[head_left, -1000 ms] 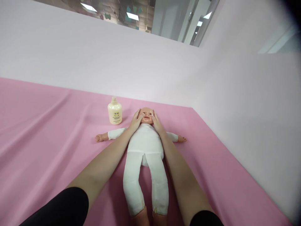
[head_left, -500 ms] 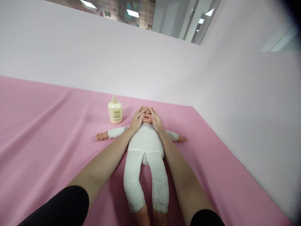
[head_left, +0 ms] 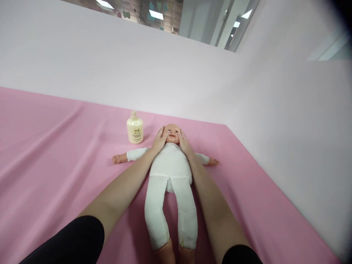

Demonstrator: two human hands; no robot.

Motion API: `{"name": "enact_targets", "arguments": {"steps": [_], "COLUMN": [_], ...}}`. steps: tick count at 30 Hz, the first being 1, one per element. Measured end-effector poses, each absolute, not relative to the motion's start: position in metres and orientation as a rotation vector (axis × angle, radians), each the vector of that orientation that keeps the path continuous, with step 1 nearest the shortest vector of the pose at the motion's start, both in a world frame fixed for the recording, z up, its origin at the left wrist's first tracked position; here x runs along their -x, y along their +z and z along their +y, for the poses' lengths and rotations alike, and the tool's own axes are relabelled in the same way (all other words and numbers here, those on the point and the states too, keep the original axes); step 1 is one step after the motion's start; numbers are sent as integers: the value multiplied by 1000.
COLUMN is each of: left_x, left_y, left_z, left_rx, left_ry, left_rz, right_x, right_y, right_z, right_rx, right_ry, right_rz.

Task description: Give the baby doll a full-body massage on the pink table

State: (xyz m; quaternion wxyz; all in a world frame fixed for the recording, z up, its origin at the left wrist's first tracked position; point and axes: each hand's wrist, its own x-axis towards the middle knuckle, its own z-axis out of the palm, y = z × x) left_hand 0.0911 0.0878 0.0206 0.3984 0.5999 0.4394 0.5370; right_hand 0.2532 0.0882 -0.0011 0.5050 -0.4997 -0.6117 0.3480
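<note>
A baby doll (head_left: 170, 161) with a white cloth body lies on its back, arms spread out to both sides. Along the left side of its head rests my left hand (head_left: 159, 140), fingers stretched out flat and the thumb on the cheek near the mouth. My right hand (head_left: 184, 141) lies the same way against the other side, its thumb on the opposite cheek. Between the two hands the doll's eyes, forehead and mouth show. Both forearms run along the doll's body without gripping it.
A pale yellow pump bottle (head_left: 135, 129) with dark print stands left of the doll's head. Pink cloth (head_left: 68, 154) with some folds covers the surface. White walls (head_left: 137, 69) rise behind and at the right, with a window (head_left: 200, 22) above.
My fingers have slid outward from the doll's forehead to the sides of its head, uncovering the forehead. The doll and the bottle stay in place.
</note>
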Motion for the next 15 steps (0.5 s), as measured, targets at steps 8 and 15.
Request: {"name": "enact_targets", "arguments": {"steps": [8, 15], "left_x": [-91, -91], "left_y": [16, 12], "left_z": [89, 97], "left_rx": [-1526, -1395], "left_ry": [1468, 1551], "left_rz": [1047, 1003], "right_x": [-247, -243], "right_y": [7, 11], "right_z": [80, 80], "right_rx": [1222, 1055], "right_ry": [835, 931], "right_rz": [-1445, -1408]}}
